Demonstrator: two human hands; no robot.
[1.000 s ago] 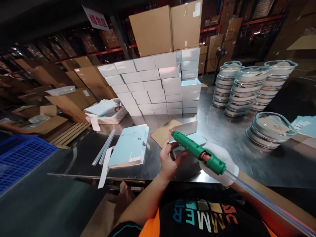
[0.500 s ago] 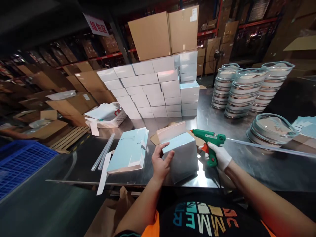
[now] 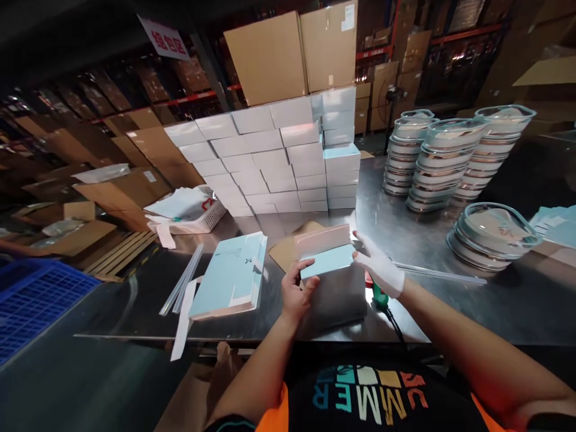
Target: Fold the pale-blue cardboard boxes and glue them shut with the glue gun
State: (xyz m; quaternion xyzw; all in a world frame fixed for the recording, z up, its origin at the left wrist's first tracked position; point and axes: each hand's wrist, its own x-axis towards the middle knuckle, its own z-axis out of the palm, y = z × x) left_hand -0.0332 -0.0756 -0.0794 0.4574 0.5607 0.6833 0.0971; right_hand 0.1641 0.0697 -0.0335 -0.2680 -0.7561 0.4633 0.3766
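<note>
Hands (image 3: 297,298) flank the box (image 3: 337,297) near the table edge (image 3: 216,340), left (image 3: 297,298) gripping, right (image 3: 381,270) spread against its corner.

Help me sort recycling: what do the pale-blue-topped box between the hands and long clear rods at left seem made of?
Pale-blue-topped box: likely smooth paperboard, given its thin raised flap. Long clear rods: probably glossy plastic, being translucent.

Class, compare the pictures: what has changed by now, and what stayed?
The right hand has let go of the green glue gun, now resting on the table beside the box, and moved leftward to the box's right upper edge. The left hand stays at the box's left side; the stacked glass dishes stay put.
</note>
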